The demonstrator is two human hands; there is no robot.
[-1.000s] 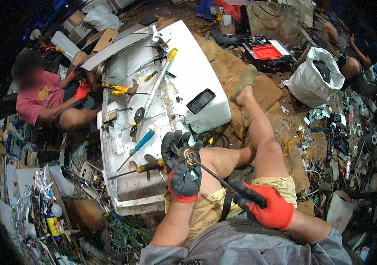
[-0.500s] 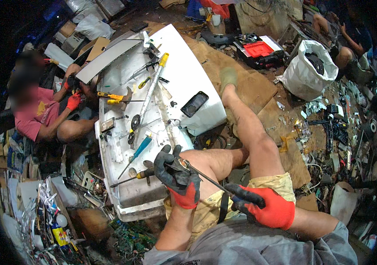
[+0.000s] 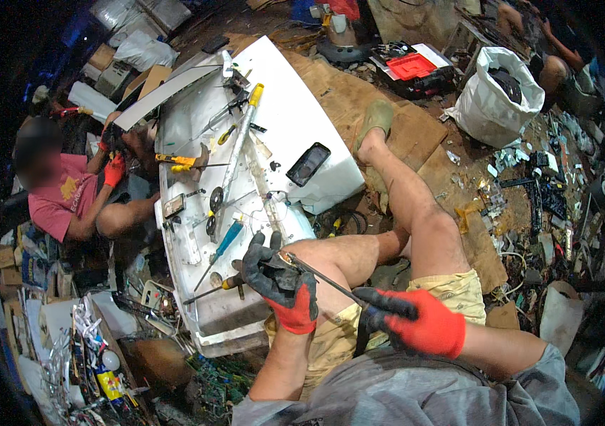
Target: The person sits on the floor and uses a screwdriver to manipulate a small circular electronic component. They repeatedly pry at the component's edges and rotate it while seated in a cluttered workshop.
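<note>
My left hand (image 3: pixel 282 287), in a red and black glove, is closed around a small dark part (image 3: pixel 284 273) with a copper-coloured bit at its upper edge. The fingers hide much of that part, so its kind is unclear. In a matching glove, my right hand (image 3: pixel 416 316) grips a screwdriver (image 3: pixel 327 279) by its mostly hidden handle. The long dark shaft slants up-left, its tip meeting the part by my left fingers. Just left of my left hand, a yellow-and-black-handled screwdriver (image 3: pixel 228 283) and a blue-handled screwdriver (image 3: pixel 228 238) lie on a white panel (image 3: pixel 323 113).
On the panel are a black rectangular casing (image 3: pixel 308 164), scissors (image 3: pixel 213 209), a yellow-handled hammer (image 3: pixel 185 161) and a long metal rod (image 3: pixel 242 142). A co-worker (image 3: pixel 68 184) sits at the left. A white sack (image 3: pixel 490 113) and a red-and-black toolbox (image 3: pixel 412 67) stand beyond my leg. Scrap surrounds us.
My right hand has shifted slightly left and up with the screwdriver, and its tip sits a little higher at the dark part. My left hand keeps its hold. The view has moved slightly.
</note>
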